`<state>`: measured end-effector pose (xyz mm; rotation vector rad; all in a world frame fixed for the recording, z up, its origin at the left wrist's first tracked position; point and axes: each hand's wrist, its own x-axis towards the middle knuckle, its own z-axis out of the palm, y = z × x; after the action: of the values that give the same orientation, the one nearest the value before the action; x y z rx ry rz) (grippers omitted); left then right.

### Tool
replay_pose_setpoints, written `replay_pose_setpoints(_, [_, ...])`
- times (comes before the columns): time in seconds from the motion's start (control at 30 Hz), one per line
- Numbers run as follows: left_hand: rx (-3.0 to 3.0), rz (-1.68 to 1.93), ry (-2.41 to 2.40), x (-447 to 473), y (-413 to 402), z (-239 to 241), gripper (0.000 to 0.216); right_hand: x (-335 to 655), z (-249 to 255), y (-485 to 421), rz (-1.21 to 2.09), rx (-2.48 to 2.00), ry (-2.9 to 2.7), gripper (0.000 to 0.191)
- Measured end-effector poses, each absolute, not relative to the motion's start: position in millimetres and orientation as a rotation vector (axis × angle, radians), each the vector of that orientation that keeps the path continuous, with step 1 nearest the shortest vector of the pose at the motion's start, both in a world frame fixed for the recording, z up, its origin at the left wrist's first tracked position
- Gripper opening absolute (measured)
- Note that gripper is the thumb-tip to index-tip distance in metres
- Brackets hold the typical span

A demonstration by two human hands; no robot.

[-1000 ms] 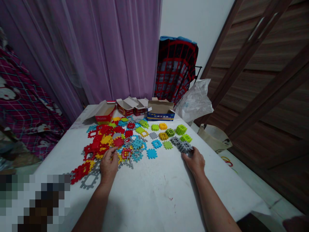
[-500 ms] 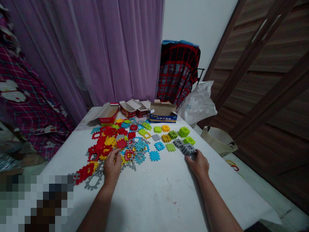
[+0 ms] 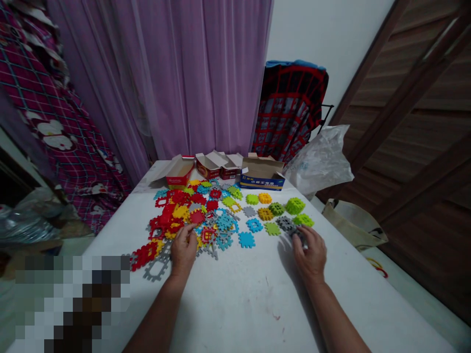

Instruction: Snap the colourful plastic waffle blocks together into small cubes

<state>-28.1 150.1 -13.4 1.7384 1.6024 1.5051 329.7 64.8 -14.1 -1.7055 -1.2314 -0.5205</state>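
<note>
My left hand (image 3: 184,249) rests at the near edge of a mixed pile of toothed plastic building tiles. Its fingers are loosely curled and a little apart, with nothing visible in them. A red tile (image 3: 196,216) lies just beyond the fingertips, and a grey frame tile (image 3: 156,268) beside the wrist. On the right, my right hand (image 3: 311,249) has its fingers over a grey toothed block (image 3: 299,237), which they mostly hide. Touching or nearly touching that block is another grey block (image 3: 285,223). Green blocks (image 3: 295,205) sit just behind.
Yellow blocks (image 3: 265,214), a blue tile (image 3: 246,239) and a light green tile (image 3: 273,229) lie mid-table. Along the back stand open cartons, including a blue box (image 3: 262,183) and a red box (image 3: 179,176). A plastic bag (image 3: 320,162) hangs at the right edge.
The view has swung left, so everything sits further right. My right hand has come further over the grey block, covering more of it. My left hand has barely moved.
</note>
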Motion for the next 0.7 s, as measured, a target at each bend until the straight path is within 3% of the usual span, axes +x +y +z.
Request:
replay_pose_setpoints(0.17, [1.744,1.502,1.596,-28.6,150.9,-14.6,0.030,290.8,-5.4,103.2,-0.392,-1.637,-1.671,0.025])
replay_pose_setpoints(0.43, [1.726,1.482,1.611,-27.7,149.6,-13.3,0.029,254.5,48.8,178.9,-0.111,-2.264,-2.048,0.030])
replay_pose_setpoints(0.7, [1.700,1.512,1.585,-24.6,151.1,-14.9,0.028,228.4,51.9,202.0,0.046,-2.133,-2.148,0.032])
